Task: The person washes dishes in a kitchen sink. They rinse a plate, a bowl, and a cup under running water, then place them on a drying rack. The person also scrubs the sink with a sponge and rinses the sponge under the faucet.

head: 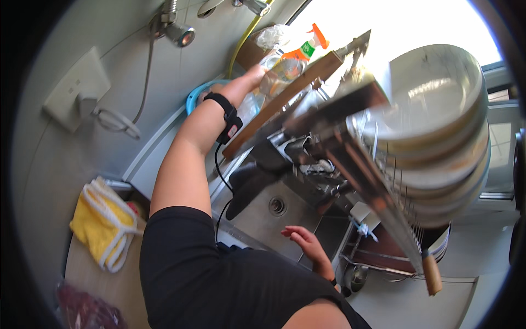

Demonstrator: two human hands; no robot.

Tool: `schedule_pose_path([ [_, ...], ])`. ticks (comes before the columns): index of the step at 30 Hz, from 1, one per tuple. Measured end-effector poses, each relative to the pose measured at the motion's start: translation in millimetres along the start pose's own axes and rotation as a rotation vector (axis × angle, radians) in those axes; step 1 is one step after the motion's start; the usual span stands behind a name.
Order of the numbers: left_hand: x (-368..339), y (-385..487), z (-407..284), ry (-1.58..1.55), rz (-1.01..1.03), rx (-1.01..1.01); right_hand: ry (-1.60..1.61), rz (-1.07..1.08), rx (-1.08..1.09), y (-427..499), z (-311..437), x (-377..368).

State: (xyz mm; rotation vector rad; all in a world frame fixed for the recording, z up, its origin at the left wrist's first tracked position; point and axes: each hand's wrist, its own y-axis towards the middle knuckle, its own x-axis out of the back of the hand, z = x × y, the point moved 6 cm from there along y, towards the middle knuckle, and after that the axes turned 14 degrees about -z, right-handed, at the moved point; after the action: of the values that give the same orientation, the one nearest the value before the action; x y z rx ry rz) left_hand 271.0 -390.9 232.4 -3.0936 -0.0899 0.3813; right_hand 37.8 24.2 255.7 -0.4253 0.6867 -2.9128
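Observation:
My left arm stretches to the back corner, where my left hand [257,73] is at the side of a clear plastic jar [283,76]. Its fingers are mostly hidden, so whether they grip the jar cannot be told. Behind the jar stands a spray bottle [306,49] with an orange trigger head. Over the near side of the stainless steel sink [254,205], my right hand [306,244] is held with its fingers extended and nothing in it. The sink's round drain [277,205] lies just beyond that hand.
A blurred dish rack [404,230] with stacked plates [435,94] and a wooden-handled knife [431,273] looms at right. A wooden board [283,107] leans beside my left forearm. A blue basin [192,98], wall socket [76,88] and yellow cloth [98,224] are at left.

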Motion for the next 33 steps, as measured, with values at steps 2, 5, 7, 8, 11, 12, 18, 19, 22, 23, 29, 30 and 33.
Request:
schedule_pose_path([
  [2,18.0,-20.6,-9.3,-0.040,-0.099,-0.037,-0.022,0.037,0.059,-7.3,-0.1,-4.9],
  [5,65.6,-47.6,-44.3,0.406,-0.287,-0.114,-0.012,0.082,0.158,-19.9,0.4,-6.0],
  [7,79.4,-72.2,-57.6,0.688,-0.410,-0.186,-0.022,0.095,0.201,-28.2,-1.3,-5.6],
  [8,86.4,-82.3,-62.6,0.749,-0.455,-0.201,-0.023,0.085,0.219,-31.1,-1.6,-5.9],
  [11,99.3,-104.9,-70.6,0.771,-0.570,-0.174,-0.039,0.069,0.273,-39.1,-7.0,-4.0],
  [12,104.6,-111.7,-68.2,0.762,-0.605,-0.116,-0.034,0.069,0.280,-41.4,-9.0,-4.0],
  [18,129.1,-163.0,-86.0,0.547,-0.883,-0.055,-0.053,0.068,0.317,-55.2,-24.9,6.3],
  [19,133.2,-172.1,-89.6,0.479,-0.917,-0.051,-0.049,0.067,0.329,-56.7,-25.7,8.5],
  [22,132.4,-190.4,-97.1,0.100,-0.858,-0.127,-0.051,0.081,0.353,-60.3,-26.5,10.1],
  [23,132.5,-195.0,-100.1,0.054,-0.847,-0.150,-0.085,0.092,0.330,-60.4,-28.0,9.0],
  [29,128.6,-210.1,-102.0,-0.242,-0.767,-0.127,-0.123,0.126,0.387,-60.7,-16.1,-0.4],
  [30,128.6,-211.3,-104.3,-0.302,-0.772,-0.135,-0.119,0.119,0.371,-58.6,-14.6,-1.4],
  [33,129.7,-218.6,-117.5,-0.369,-0.770,-0.211,-0.087,0.149,0.402,-55.4,-5.7,-5.7],
])
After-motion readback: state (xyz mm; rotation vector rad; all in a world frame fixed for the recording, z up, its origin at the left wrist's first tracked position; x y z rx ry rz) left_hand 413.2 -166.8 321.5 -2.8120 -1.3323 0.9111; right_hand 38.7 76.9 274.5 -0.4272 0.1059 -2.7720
